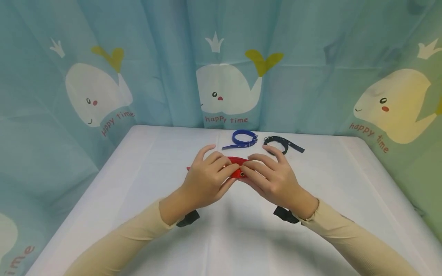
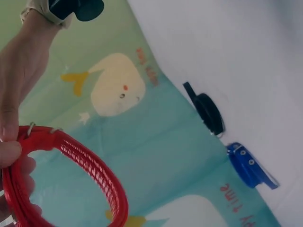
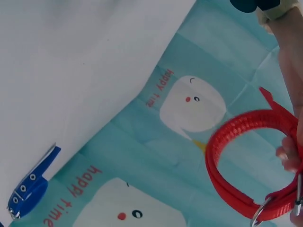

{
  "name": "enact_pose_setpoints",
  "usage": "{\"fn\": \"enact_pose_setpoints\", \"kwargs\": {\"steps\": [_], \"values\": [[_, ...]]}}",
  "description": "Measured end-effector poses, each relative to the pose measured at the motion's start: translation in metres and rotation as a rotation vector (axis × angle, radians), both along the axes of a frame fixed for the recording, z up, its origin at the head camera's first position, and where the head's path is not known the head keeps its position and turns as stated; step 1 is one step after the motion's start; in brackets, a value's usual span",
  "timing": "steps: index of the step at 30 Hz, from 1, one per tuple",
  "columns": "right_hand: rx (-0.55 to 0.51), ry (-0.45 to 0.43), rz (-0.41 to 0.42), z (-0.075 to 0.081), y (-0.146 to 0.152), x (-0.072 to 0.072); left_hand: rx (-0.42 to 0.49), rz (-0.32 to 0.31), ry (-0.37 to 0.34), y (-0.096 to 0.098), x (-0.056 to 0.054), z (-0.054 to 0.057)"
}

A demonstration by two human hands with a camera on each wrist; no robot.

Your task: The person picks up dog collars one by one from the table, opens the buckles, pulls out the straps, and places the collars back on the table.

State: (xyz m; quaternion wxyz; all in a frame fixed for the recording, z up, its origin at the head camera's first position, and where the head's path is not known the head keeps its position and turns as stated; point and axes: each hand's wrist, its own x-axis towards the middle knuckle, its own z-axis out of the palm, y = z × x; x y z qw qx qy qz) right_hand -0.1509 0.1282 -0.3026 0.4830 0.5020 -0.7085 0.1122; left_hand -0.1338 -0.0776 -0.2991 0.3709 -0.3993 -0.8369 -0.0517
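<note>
A red collar (image 1: 237, 160), bent into a loop, is held up above the table between both hands. My left hand (image 1: 206, 179) pinches it from the left, thumb below and fingers above. My right hand (image 1: 274, 179) pinches the strap from the other side, its fingertips meeting those of the left. Between the fingertips an eyelet shows in the red strap. In the right wrist view the collar (image 3: 214, 161) has a metal ring (image 3: 261, 212) and a pointed strap end sticking out. Its loop (image 2: 93, 171) shows a textured band in the left wrist view. Fingers partly hide the buckle area.
A blue collar (image 1: 244, 145) lies coiled on the white table (image 1: 145, 191) behind the hands. Right of it lies a black collar (image 1: 291, 145) with its strap end pointing right. A whale-print curtain (image 1: 165, 76) hangs around the table's back and sides.
</note>
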Motion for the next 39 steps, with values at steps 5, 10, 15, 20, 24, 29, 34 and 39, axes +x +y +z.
{"fn": "enact_pose_setpoints", "kwargs": {"steps": [5, 10, 15, 20, 24, 29, 34, 39], "values": [[-0.033, 0.02, 0.045, 0.004, 0.003, 0.003, 0.001, 0.033, 0.0, -0.003, 0.003, 0.0], [-0.007, 0.0, 0.017, 0.005, 0.003, 0.002, -0.011, 0.026, 0.009, -0.002, 0.002, 0.001], [0.038, 0.052, -0.025, -0.001, 0.003, -0.003, -0.03, 0.026, 0.036, -0.001, 0.0, 0.0], [0.009, 0.065, -0.006, -0.008, 0.007, -0.009, -0.041, 0.06, 0.034, -0.003, -0.001, -0.004], [0.033, 0.041, -0.022, -0.006, 0.006, -0.009, -0.056, 0.056, 0.061, -0.002, -0.003, -0.005], [0.121, 0.099, -0.082, -0.006, 0.003, -0.009, -0.082, 0.038, 0.087, 0.001, -0.005, -0.005], [0.127, 0.116, -0.092, -0.006, 0.007, -0.009, -0.071, 0.072, 0.048, -0.004, -0.004, -0.005], [0.141, 0.078, -0.094, -0.005, 0.008, -0.01, -0.067, 0.068, 0.064, -0.005, -0.005, -0.004]]}}
